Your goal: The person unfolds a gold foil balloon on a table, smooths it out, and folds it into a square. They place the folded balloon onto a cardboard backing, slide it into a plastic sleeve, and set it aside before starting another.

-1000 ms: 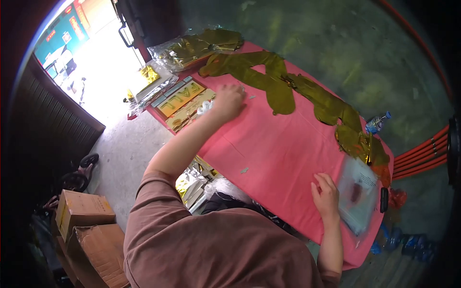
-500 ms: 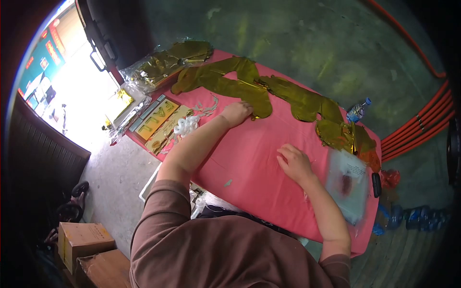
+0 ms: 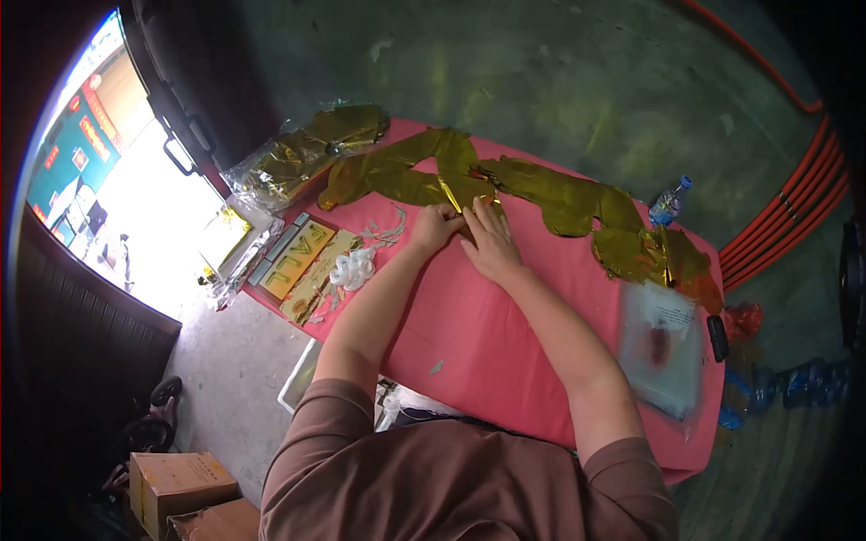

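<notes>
Across the far side of the pink-covered table (image 3: 505,334) lie flat gold foil balloons (image 3: 419,187), shaped like large letters or figures. My left hand (image 3: 436,228) has its fingers closed on the near end of one of them, where the foil is lifted and creased. Right beside it, my right hand (image 3: 493,245) rests on the same end with its fingers stretched out and slightly apart. Part of the foil is hidden under both hands. Another gold foil balloon (image 3: 559,194) lies to the right of my hands.
On the left are a printed "FALL" package (image 3: 307,261), a white ribbon bundle (image 3: 352,268) and a clear bag of gold foil (image 3: 298,153). Clear plastic sleeves (image 3: 663,361), a black object (image 3: 717,338) and a water bottle (image 3: 669,203) are on the right.
My right hand has moved up and left from the middle of the table to join my left hand. The foil end between them is now raised and folded.
</notes>
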